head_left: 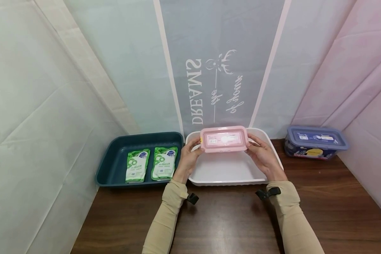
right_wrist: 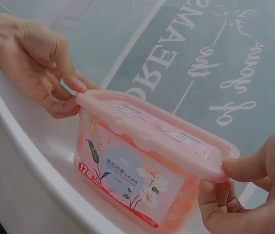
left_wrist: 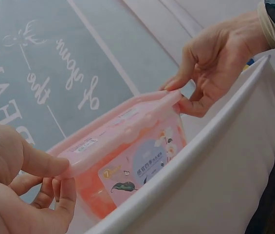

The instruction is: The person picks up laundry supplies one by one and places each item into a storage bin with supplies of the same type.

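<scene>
A pink lidded plastic box (head_left: 224, 139), with a flower label on its front, is held level over the white tray (head_left: 225, 183). My left hand (head_left: 188, 159) pinches the left end of its lid rim, thumb on top and fingers curled beneath. At the other end, my right hand (head_left: 264, 157) grips the rim the same way. Both wrist views show the box's lower part (right_wrist: 127, 180) inside the tray, behind its front wall (left_wrist: 215, 146). Orange-pink contents show through the sides.
Left of the white tray stands a dark teal tray (head_left: 114, 184) holding two green-and-white pouches (head_left: 138, 165). A blue lidded box (head_left: 315, 143) sits at the right on the brown wooden table (head_left: 228, 218). Fabric curtains (head_left: 139, 70) hang behind and on both sides.
</scene>
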`<move>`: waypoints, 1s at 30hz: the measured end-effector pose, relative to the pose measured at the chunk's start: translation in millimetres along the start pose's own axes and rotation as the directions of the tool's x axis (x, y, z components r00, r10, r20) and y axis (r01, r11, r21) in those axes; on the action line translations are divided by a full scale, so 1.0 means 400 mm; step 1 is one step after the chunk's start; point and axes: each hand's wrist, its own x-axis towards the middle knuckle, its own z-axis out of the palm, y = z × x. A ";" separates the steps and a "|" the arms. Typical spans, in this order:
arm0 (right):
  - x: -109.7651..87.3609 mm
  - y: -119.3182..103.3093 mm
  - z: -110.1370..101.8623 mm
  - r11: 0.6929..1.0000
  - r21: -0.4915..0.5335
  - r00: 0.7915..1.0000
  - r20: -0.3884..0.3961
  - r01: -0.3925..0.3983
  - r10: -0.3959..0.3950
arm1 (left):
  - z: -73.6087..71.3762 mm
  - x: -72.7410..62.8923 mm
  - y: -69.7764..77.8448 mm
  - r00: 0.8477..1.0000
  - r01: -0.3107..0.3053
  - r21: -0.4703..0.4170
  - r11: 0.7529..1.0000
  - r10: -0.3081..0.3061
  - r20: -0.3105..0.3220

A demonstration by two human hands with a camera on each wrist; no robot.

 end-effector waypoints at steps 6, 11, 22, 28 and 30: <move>0.009 0.008 0.000 0.998 -0.056 1.000 -0.024 -0.016 0.014 | 0.003 0.000 0.001 1.000 0.005 0.032 0.999 -0.004 -0.013; 0.014 0.018 -0.005 0.996 -0.084 0.999 -0.045 -0.025 0.021 | 0.004 0.001 -0.003 1.000 0.007 0.058 0.998 -0.006 -0.006; 0.010 0.024 -0.009 0.991 -0.127 0.998 -0.052 -0.038 0.031 | 0.007 -0.009 -0.008 0.999 0.041 0.049 0.998 -0.042 0.010; 0.013 0.026 -0.002 0.987 -0.156 0.997 -0.079 -0.024 0.011 | 0.007 -0.013 -0.006 0.999 0.034 0.076 0.997 -0.034 0.005; 0.014 0.027 0.000 0.990 -0.139 0.996 -0.091 -0.011 -0.002 | 0.007 -0.014 -0.004 0.999 0.032 0.087 0.996 -0.032 -0.004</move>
